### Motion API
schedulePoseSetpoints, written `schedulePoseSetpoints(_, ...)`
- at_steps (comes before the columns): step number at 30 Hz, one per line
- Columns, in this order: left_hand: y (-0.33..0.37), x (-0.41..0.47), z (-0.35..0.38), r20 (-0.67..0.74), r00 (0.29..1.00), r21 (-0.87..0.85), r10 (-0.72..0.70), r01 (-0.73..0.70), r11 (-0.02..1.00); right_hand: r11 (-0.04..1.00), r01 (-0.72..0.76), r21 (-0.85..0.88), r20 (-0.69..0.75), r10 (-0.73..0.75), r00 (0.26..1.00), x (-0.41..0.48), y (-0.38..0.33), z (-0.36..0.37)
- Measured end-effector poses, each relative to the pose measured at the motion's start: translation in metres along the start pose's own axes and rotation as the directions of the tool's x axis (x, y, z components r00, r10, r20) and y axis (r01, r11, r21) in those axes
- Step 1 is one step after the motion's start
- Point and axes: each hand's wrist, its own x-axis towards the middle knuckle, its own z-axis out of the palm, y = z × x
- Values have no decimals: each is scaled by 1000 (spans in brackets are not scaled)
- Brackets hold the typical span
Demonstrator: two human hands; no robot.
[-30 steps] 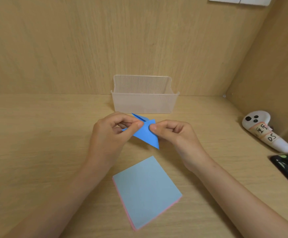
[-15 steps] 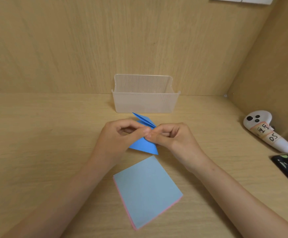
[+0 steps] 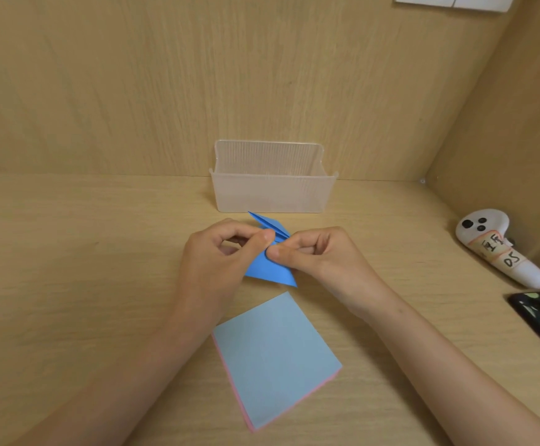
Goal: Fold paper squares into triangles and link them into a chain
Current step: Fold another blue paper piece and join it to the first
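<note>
Left hand [image 3: 217, 262] and right hand [image 3: 323, 255]: fingers curled tight, thumb tips nearly meeting, both pinching the folded blue paper [image 3: 270, 268] mid-bench [image 3: 69, 268]. Paper stack [image 3: 275, 358] lies near; clear bin [image 3: 273, 188] far.

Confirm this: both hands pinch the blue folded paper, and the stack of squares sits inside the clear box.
Wrong on the stack: the head view shows it flat on the table, nearer than the hands, outside the box. The left hand and right hand do pinch the blue paper.
</note>
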Motion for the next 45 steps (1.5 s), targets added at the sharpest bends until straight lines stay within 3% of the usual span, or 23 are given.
schedulePoseSetpoints(8,0,-1,1,-59,998,0,13,-13,1000,971,52,-234,-53,-66,996,-2,3,5)
schedulePoseSetpoints(16,-1,1,0,-88,995,22,36,-34,999,928,95,-359,-68,-127,990,-2,7,5)
schedulePoseSetpoints(23,0,2,0,-88,996,20,28,-26,999,932,121,-341,-59,-150,987,-3,5,2)
schedulePoseSetpoints(34,2,5,-3,-132,991,14,36,-34,999,999,15,-51,23,-13,1000,3,7,-2)
schedulePoseSetpoints(41,1,3,-2,-126,988,36,85,-81,996,993,5,-119,-59,-12,998,4,9,-4)
schedulePoseSetpoints(45,2,5,-4,-144,985,27,92,-89,996,961,11,-277,-114,-45,992,2,14,-6)
